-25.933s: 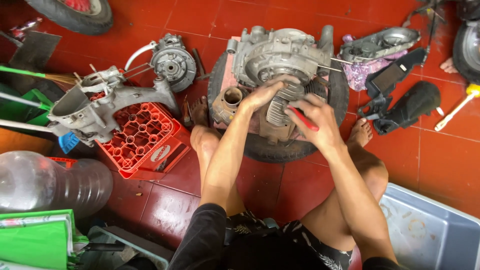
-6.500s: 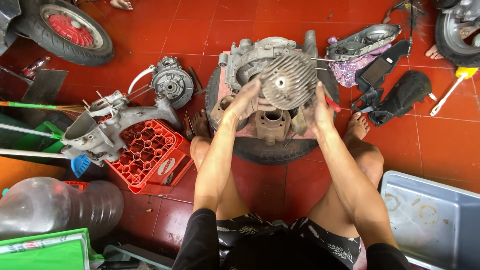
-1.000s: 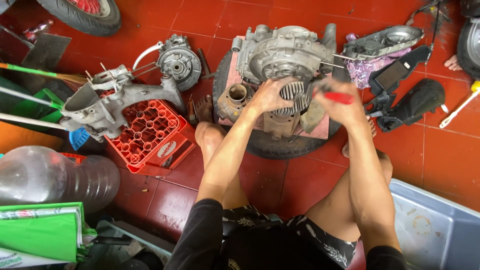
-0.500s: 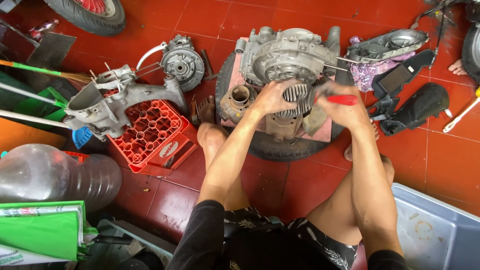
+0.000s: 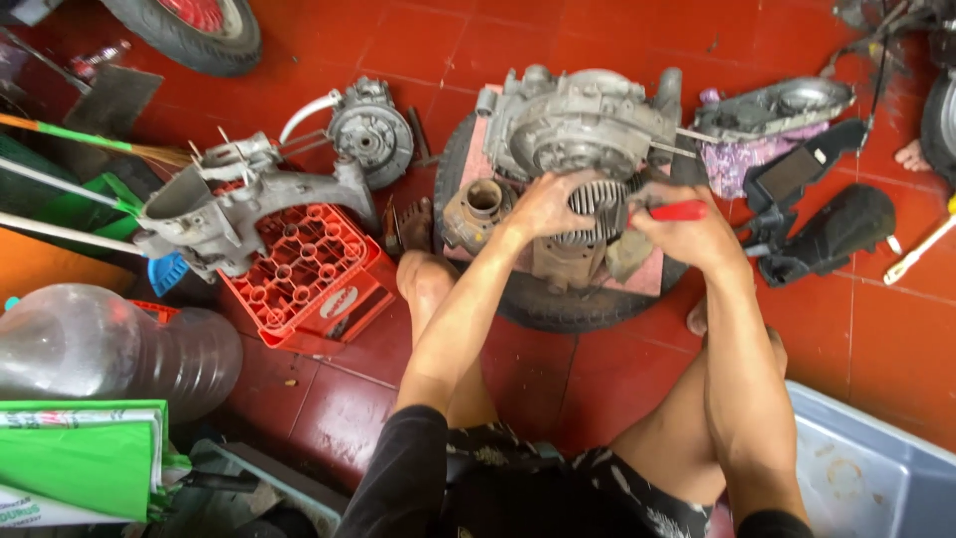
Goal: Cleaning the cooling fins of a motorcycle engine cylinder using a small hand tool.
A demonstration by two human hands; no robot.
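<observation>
A grey scooter engine point(image 5: 573, 125) lies on a black tyre point(image 5: 573, 304) on the red tiled floor in front of me. My left hand point(image 5: 543, 204) rests on its finned cylinder point(image 5: 590, 204) and steadies it. My right hand point(image 5: 687, 234) is closed around a red-handled tool point(image 5: 677, 210), whose tip points left at the cylinder fins. A rusty round part point(image 5: 476, 204) sits just left of my left hand.
A second engine casing point(image 5: 239, 199) lies on a red plastic crate point(image 5: 309, 269) at left. A round grey part point(image 5: 370, 134) is behind it. Black covers point(image 5: 832, 224) and a grey cover point(image 5: 782, 105) lie at right. A clear bottle point(image 5: 110, 349) and blue tub point(image 5: 866, 468) flank me.
Half a second and one second ago the hands were in nearly the same places on the cylinder. Much earlier, both hands gripped the cylinder's sides and the red tool was tucked in my right hand.
</observation>
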